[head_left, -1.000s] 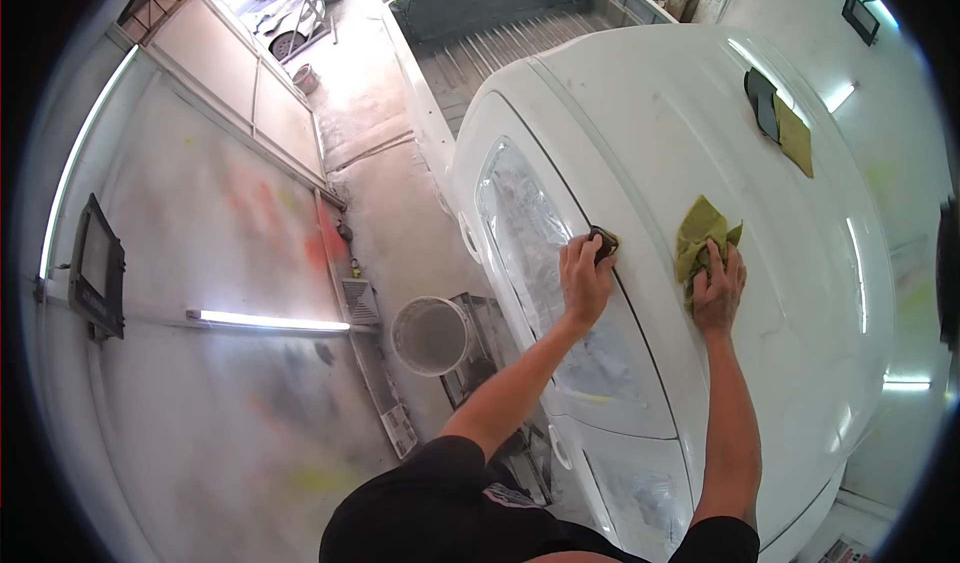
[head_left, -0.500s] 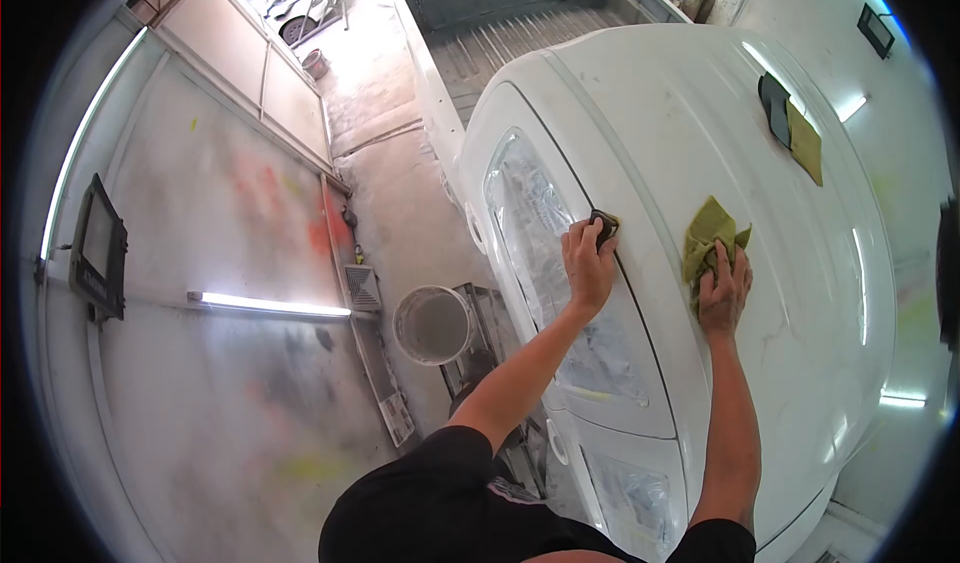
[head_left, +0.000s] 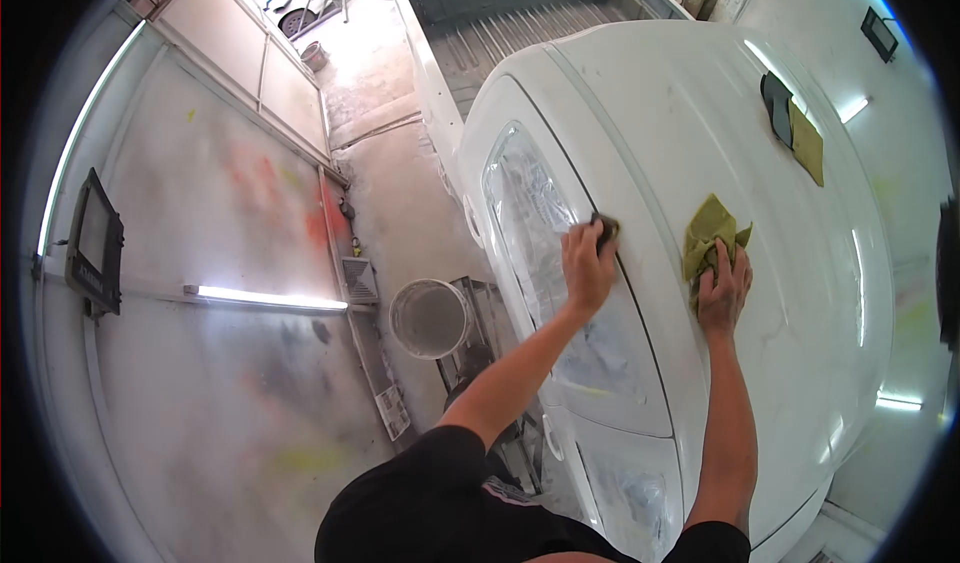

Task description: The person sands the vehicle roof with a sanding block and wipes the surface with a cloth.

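My left hand (head_left: 588,269) is closed around a small black sanding block (head_left: 606,228), pressed to the white cab near the door seam. That hand is slightly smeared by motion. Farther right, my right hand (head_left: 724,293) grips a crumpled olive-green cloth (head_left: 710,228) lying on the white roof (head_left: 790,253). Both arms reach forward over the cab. Beside my left hand, clear plastic film covers the door window (head_left: 540,203). The underside of the block is hidden.
A black pad (head_left: 775,108) and a folded yellow-green sheet (head_left: 806,143) lie on the roof. A round bucket (head_left: 430,319) stands on a metal stand at left. The truck bed (head_left: 510,43) is ahead; a paint-stained wall (head_left: 250,363) and tube light (head_left: 268,298) are at left.
My left hand has shifted very slightly with the sanding block, which now looks blurred. My right hand and the cloth stay in place. The view has moved a little.
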A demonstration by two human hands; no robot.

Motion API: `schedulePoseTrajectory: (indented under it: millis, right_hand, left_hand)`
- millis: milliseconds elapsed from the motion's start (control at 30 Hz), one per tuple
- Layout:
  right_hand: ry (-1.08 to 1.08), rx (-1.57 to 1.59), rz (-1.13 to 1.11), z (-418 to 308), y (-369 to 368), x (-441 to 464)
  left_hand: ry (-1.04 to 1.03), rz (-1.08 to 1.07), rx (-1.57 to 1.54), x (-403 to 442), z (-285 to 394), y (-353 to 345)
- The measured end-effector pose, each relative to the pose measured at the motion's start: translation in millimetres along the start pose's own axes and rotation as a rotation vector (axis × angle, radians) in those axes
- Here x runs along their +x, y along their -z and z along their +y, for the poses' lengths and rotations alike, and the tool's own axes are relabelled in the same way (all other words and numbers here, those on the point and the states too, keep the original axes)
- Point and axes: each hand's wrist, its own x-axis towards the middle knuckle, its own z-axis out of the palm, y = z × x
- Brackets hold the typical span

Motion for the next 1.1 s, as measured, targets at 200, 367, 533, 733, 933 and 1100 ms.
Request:
schedulePoseTrajectory:
  millis: [200, 367, 533, 733, 933, 1100]
  right_hand:
    - [0.019, 0.012, -0.003, 1, 1, -1]
    - [0.006, -0.01, -0.01, -2, 5, -1]
    - [0.019, -0.003, -0.008, -2, 4, 0]
    - [0.021, 0.02, 0.001, 0, 3, 2]
    - [0.012, 0.007, 0.0, -5, 8, 1]
    - [0.003, 0.001, -0.011, -3, 4, 1]
  left_hand:
    - [-0.015, 0.038, 0.01, 64, -59, -24]
    - [0.08, 0.061, 0.134, 80, -42, -20]
    - [-0.049, -0.008, 0.023, -13, -6, 0]
    - [0.006, 0.102, 0.102, 105, -58, -25]
    - [0.022, -0.007, 0.082, 32, -32, -21]
    - [-0.214, 0.018, 0.001, 3, -30, -11]
